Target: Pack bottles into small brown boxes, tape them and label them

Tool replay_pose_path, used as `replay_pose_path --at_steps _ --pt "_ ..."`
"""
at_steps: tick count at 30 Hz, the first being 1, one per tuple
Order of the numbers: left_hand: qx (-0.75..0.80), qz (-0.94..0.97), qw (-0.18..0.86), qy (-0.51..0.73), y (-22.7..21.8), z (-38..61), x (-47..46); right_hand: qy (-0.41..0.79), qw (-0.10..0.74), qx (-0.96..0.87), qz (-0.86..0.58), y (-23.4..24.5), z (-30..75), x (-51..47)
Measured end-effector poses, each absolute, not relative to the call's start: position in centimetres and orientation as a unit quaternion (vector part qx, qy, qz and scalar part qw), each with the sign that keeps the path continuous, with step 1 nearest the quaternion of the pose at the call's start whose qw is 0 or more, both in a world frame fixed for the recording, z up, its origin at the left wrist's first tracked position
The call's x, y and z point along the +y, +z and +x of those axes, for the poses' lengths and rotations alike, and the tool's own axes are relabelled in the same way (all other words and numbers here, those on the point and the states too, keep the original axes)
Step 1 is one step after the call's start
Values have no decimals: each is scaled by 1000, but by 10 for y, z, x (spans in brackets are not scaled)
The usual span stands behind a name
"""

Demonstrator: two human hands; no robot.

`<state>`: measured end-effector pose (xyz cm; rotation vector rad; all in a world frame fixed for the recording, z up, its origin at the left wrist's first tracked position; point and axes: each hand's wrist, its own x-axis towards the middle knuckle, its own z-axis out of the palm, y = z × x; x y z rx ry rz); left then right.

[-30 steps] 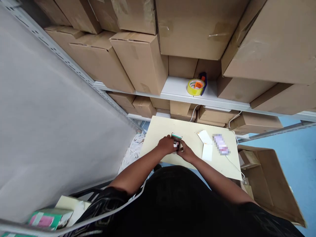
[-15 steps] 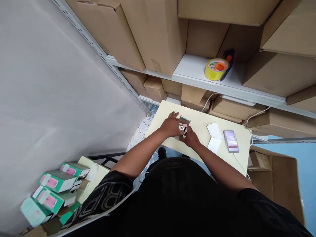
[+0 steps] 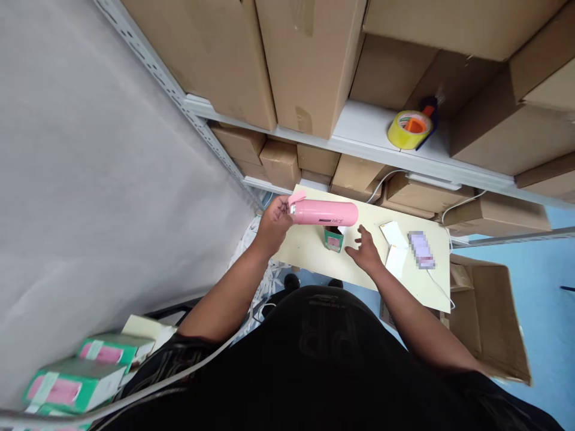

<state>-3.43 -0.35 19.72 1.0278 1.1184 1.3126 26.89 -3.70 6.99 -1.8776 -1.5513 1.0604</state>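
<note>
My left hand is closed around the cap end of a pink cylindrical bottle, which it holds sideways above the pale yellow table. Under the bottle a small green and pink box stands upright on the table with its top open. My right hand hovers just right of that box, fingers spread, holding nothing.
Two white cards and a phone with a cable lie on the table's right half. A yellow tape roll sits on a shelf among cardboard boxes. An open carton stands at right. Green and pink boxes are stacked at lower left.
The pink bottle has come out of the small box and is now held sideways in my left hand. My right hand let go of the box and opened.
</note>
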Motion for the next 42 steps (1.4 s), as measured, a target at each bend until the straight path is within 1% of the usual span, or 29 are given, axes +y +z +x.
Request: replay_pose_path --at_steps 2,3,5,7,10,12,14,16,19,22,24,26,28,30,32,35,37,39,41,42 --pt "429 370 604 560 188 -35 -8 403 300 -520 -691 88 263 -56" --pt "409 341 634 560 184 -34 -12 439 332 -501 -668 99 256 -64" --pt "377 292 687 549 177 -29 -20 537 390 -473 -580 123 237 -76" --pt "359 251 738 514 170 -23 -29 593 440 -454 -498 147 213 -78" --pt "344 198 818 417 161 -14 -38 593 500 -436 -457 175 185 -69" --pt "326 185 852 366 157 -10 -41 581 509 -434 -463 185 176 -62" --pt "302 200 860 360 154 -7 -43 558 507 -447 -481 190 175 -57" --pt "289 229 847 382 151 -4 -45 532 502 -467 -497 192 177 -56" --pt "298 252 833 392 148 1 -45 516 501 -481 -502 195 183 -57" --pt "342 232 814 409 146 8 -42 489 558 -459 -489 199 198 -55" --pt "396 241 781 418 149 10 -37 477 588 -435 -487 199 215 -53" --pt "458 281 740 405 153 10 -29 494 569 -427 -500 194 235 -52" --pt "506 331 704 373 158 8 -21 527 513 -431 -523 185 252 -54" --pt "518 358 687 362 164 7 -15 566 465 -421 -535 176 263 -58" --pt "476 366 692 399 172 12 -12 614 444 -384 -527 169 266 -64" --pt "362 368 714 474 183 30 -18 688 446 -315 -478 163 260 -72" --pt "307 374 742 464 187 46 -25 734 435 -278 -442 162 254 -74" --pt "286 378 771 425 190 61 -30 778 398 -250 -417 160 248 -75" --pt "298 390 775 399 191 70 -29 808 352 -242 -405 159 246 -74" --pt "317 397 761 402 192 73 -27 810 344 -249 -403 159 246 -73"
